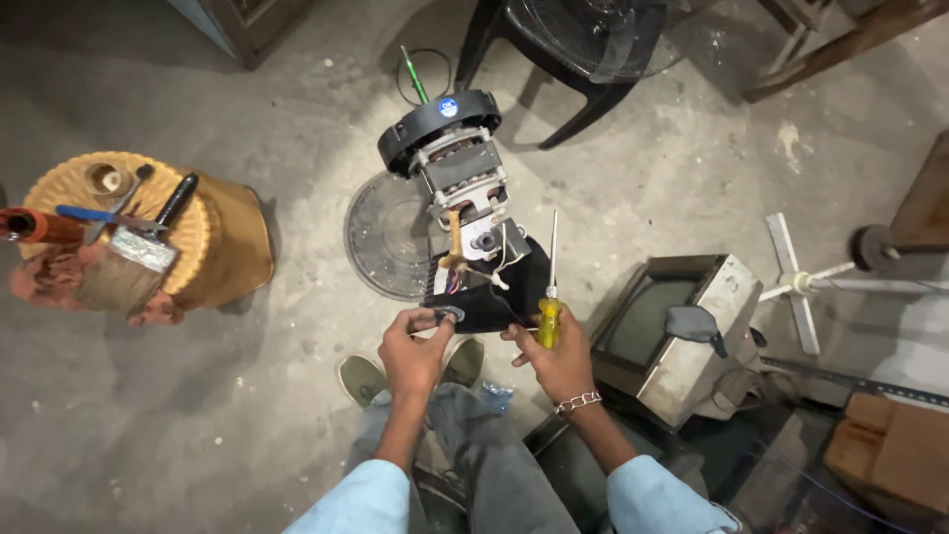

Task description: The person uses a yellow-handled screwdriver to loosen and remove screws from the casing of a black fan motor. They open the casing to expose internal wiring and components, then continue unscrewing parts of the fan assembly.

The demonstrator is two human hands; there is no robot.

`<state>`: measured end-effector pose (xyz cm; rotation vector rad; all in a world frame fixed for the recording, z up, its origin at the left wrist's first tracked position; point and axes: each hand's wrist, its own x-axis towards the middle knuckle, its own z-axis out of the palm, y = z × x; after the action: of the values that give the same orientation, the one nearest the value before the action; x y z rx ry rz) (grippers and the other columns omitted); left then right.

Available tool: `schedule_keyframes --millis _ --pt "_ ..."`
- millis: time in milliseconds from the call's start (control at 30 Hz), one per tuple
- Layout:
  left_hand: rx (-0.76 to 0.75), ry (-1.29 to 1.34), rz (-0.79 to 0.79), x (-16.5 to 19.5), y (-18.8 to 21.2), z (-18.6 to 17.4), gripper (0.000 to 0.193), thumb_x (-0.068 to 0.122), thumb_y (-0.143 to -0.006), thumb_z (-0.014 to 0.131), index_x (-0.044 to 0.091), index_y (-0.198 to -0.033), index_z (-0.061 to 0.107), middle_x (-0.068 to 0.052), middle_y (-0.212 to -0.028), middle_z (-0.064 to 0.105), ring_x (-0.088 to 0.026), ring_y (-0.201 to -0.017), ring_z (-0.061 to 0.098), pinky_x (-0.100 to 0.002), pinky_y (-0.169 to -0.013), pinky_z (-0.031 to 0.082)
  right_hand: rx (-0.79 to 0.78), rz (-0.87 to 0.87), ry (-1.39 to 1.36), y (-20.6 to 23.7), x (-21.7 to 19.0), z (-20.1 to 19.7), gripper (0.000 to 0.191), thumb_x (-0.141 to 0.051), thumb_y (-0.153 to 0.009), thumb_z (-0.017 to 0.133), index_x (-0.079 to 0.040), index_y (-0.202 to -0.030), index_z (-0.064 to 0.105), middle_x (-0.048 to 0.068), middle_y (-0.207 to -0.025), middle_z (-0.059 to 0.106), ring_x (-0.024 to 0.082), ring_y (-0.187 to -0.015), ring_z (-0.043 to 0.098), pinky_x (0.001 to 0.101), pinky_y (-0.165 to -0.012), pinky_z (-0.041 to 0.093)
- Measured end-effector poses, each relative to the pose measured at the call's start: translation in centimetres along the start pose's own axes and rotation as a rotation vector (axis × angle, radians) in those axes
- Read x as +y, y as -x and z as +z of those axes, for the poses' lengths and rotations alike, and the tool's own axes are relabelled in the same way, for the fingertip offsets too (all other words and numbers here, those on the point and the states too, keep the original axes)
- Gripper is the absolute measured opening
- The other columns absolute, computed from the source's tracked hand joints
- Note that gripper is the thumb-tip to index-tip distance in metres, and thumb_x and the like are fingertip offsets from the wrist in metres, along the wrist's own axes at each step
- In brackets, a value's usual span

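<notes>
black fan motor housing [474, 297] at frame centre, bare motor [463, 173] rising toward 12 o'clock. left hand [413, 351] pinches its lower edge; right hand [556, 358] grips yellow-handled screwdriver [549, 297]. round fan grille [388, 237] at 10 o'clock, old monitor [672, 331] at 3 o'clock.

The scene is lit unevenly: a pale pool of light is cast on the concrete floor [297, 129] just ahead of the hands, while the corners are left dim. Beyond the hands, dark shadows are thrown by the black chair [554, 69], and the ground below the right hand [559, 361] is sunk in gloom. Mild glare is seen on the screwdriver shaft [552, 247]. The middle is held fairly sharp; towards the edges, detail is softened and lines are bent by wide-angle distortion. Grain is noticed in the darker areas.
</notes>
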<state>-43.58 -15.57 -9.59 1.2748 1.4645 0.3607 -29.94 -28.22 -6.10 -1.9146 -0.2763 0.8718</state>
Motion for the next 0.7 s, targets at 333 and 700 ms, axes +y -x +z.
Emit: schedule_keyframes --millis 333,700 --pt "-0.016 -0.017 0.097 1.0 -0.4 -1.4 0.03 0.021 -0.082 0.08 0.003 -0.105 0.074 -0.012 -0.095 0.078 -0.023 -0.064 0.072 -0.035 -0.065 0.055 -0.019 0.052 0.025 2.9 -0.3 2.0 0.038 -0.009 -0.085 0.077 0.001 -0.115 0.057 0.013 -0.104 0.076 0.017 -0.082 0.074 0.0324 -0.061 0.066" --pt "-0.266 -0.026 0.238 2.6 -5.0 -6.7 0.025 0.013 -0.085 0.076 0.003 -0.107 0.072 -0.012 -0.102 0.08 -0.016 -0.081 0.073 -0.034 -0.068 0.057 0.34 0.036 0.111 6.1 -2.3 9.7 0.033 -0.012 -0.086 0.079 0.001 -0.109 0.06 0.01 -0.095 0.082 0.016 -0.082 0.077 0.0269 -0.071 0.061"
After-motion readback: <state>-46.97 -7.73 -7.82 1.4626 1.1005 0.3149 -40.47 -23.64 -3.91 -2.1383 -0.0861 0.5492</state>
